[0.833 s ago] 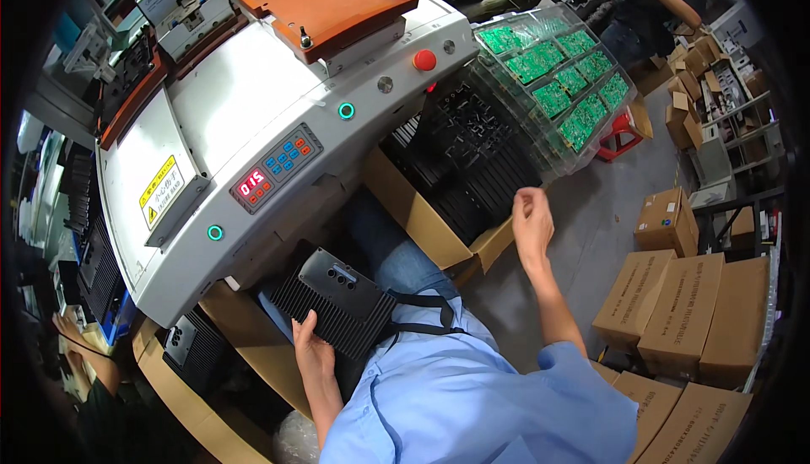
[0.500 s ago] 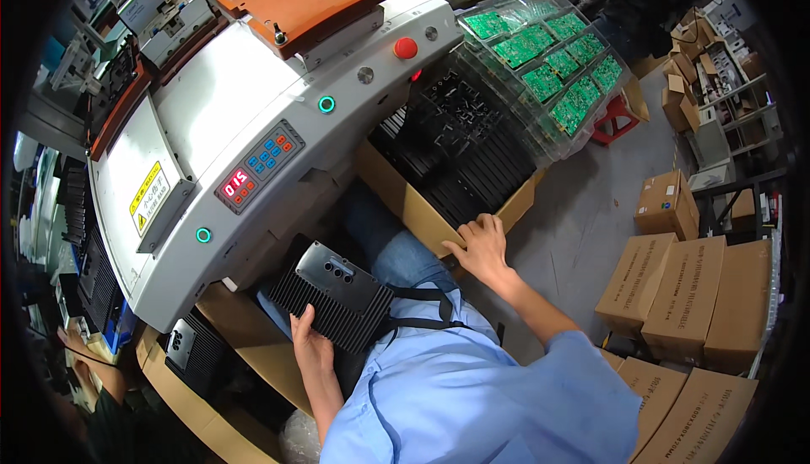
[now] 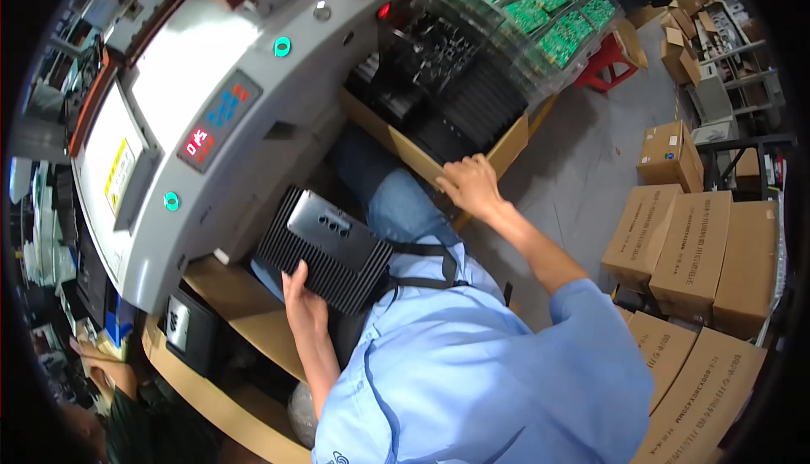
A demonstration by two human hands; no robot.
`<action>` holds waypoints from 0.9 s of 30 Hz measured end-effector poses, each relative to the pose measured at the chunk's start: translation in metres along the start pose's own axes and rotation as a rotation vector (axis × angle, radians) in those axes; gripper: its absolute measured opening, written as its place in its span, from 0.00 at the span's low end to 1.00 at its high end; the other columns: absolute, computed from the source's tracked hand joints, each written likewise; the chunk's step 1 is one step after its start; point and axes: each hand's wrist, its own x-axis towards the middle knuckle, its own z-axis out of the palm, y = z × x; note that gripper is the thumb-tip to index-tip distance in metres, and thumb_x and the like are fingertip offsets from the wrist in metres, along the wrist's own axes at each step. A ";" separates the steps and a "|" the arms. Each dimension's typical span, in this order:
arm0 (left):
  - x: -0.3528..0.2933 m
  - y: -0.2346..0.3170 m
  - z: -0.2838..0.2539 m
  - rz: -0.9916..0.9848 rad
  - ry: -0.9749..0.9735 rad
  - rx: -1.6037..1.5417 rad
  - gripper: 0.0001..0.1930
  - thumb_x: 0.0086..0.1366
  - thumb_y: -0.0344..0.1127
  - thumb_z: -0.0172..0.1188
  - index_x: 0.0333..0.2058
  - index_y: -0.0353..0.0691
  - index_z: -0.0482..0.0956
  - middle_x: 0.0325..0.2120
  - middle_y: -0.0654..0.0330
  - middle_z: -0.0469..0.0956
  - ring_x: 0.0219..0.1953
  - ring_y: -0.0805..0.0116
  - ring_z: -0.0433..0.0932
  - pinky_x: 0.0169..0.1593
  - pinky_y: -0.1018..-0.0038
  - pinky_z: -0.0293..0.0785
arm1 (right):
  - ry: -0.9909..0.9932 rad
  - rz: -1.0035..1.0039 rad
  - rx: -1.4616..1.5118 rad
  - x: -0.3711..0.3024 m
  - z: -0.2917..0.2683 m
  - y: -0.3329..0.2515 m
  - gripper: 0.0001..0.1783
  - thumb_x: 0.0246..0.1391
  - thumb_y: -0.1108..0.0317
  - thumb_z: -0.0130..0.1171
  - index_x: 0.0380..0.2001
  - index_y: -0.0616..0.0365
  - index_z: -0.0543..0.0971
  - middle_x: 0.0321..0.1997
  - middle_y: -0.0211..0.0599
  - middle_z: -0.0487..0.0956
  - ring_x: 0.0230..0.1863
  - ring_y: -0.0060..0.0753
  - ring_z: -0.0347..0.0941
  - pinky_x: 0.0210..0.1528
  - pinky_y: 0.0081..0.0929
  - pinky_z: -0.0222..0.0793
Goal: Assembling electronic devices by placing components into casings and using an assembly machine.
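Black finned housing (image 3: 327, 250) sits over the lap (image 3: 403, 204), long axis far-left to near-right. Left hand (image 3: 307, 299) is nearer, gripping its near-left edge. Right hand (image 3: 474, 187) looks empty, fingers loosely bent, at cardboard box (image 3: 512, 147) edge; contact unclear.

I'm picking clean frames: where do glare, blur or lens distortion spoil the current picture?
Head view: glare washes out the machine's white top; digits on the keypad panel look smeared. Head view: the rim is black, and the brown cartons near it look skewed. Same head view: the left hand and black finned part are readable, with sheen on the part.
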 end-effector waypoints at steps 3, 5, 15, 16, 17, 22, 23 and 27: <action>-0.007 0.003 0.003 -0.026 0.009 0.003 0.21 0.62 0.25 0.56 0.54 0.40 0.68 0.46 0.58 0.77 0.48 0.65 0.76 0.52 0.69 0.74 | -0.010 -0.056 0.020 0.003 -0.001 0.001 0.11 0.48 0.62 0.62 0.21 0.55 0.73 0.21 0.38 0.74 0.29 0.42 0.71 0.39 0.37 0.62; -0.012 0.005 0.003 -0.014 0.008 0.021 0.21 0.61 0.25 0.57 0.53 0.39 0.68 0.45 0.59 0.77 0.46 0.68 0.77 0.52 0.72 0.74 | -0.019 -0.052 -0.046 0.003 -0.003 0.001 0.11 0.48 0.62 0.62 0.22 0.56 0.74 0.21 0.38 0.74 0.29 0.42 0.71 0.39 0.37 0.63; -0.046 0.015 -0.022 0.118 -0.018 -0.054 0.21 0.62 0.28 0.57 0.54 0.37 0.67 0.46 0.58 0.76 0.48 0.69 0.76 0.52 0.73 0.73 | 0.048 -0.100 -0.132 -0.006 0.008 -0.002 0.10 0.49 0.63 0.63 0.24 0.57 0.74 0.21 0.40 0.74 0.27 0.44 0.71 0.33 0.38 0.62; -0.046 0.014 -0.024 0.123 -0.006 -0.058 0.21 0.62 0.28 0.57 0.54 0.37 0.67 0.46 0.58 0.76 0.49 0.69 0.75 0.53 0.73 0.73 | 0.028 -0.091 -0.122 -0.007 0.008 -0.002 0.12 0.50 0.62 0.63 0.23 0.57 0.73 0.21 0.41 0.72 0.27 0.47 0.70 0.33 0.40 0.62; -0.048 0.016 -0.027 0.130 0.009 -0.062 0.21 0.62 0.28 0.57 0.54 0.37 0.67 0.47 0.58 0.76 0.49 0.69 0.75 0.53 0.73 0.73 | 0.005 -0.084 -0.109 -0.006 0.008 -0.006 0.14 0.50 0.61 0.63 0.22 0.58 0.72 0.20 0.42 0.70 0.26 0.49 0.68 0.32 0.41 0.62; -0.040 0.019 -0.025 0.077 -0.012 -0.032 0.23 0.62 0.28 0.56 0.56 0.38 0.65 0.48 0.58 0.75 0.49 0.67 0.76 0.53 0.71 0.74 | 0.017 -0.050 -0.117 -0.017 -0.002 -0.020 0.12 0.48 0.65 0.62 0.19 0.56 0.71 0.19 0.39 0.71 0.26 0.45 0.69 0.32 0.39 0.61; -0.036 0.019 -0.022 0.077 -0.026 -0.024 0.23 0.62 0.28 0.56 0.56 0.38 0.65 0.48 0.58 0.75 0.49 0.67 0.76 0.53 0.71 0.74 | 0.029 -0.040 -0.120 -0.020 -0.003 -0.020 0.12 0.48 0.65 0.62 0.19 0.56 0.71 0.19 0.39 0.71 0.26 0.45 0.69 0.32 0.39 0.61; -0.024 0.019 -0.015 0.044 -0.039 0.009 0.23 0.62 0.27 0.56 0.56 0.38 0.65 0.47 0.58 0.75 0.49 0.67 0.76 0.52 0.71 0.74 | 0.017 0.020 -0.111 -0.024 -0.007 -0.023 0.12 0.48 0.65 0.62 0.19 0.57 0.71 0.19 0.39 0.71 0.25 0.43 0.69 0.32 0.37 0.59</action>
